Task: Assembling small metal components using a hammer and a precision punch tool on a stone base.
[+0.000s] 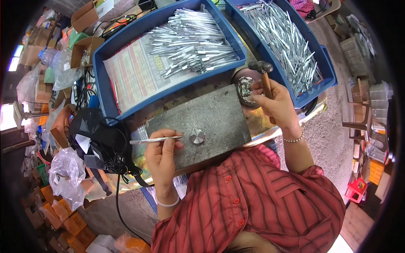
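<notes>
My left hand (161,157) pinches a slim silvery metal strip (147,140) level over a grey metal slab (221,116). The strip's right end lies close to a small round metal disc (197,136) resting on the slab. In my right hand (277,105) is a hammer (261,66), its dark head up and its wooden handle against the palm. The fingertips of that hand are at a round dish of small shiny metal pieces (244,88), at the slab's far right corner. Whether they pinch one of these pieces, I cannot tell.
Beyond the slab, a blue tray (173,93) holds a pile of metal strips on printed paper. Another blue tray (328,67), full of strips, stands right. A few strips (142,131) lie by the slab's left edge, near a black bag (90,126) with cables.
</notes>
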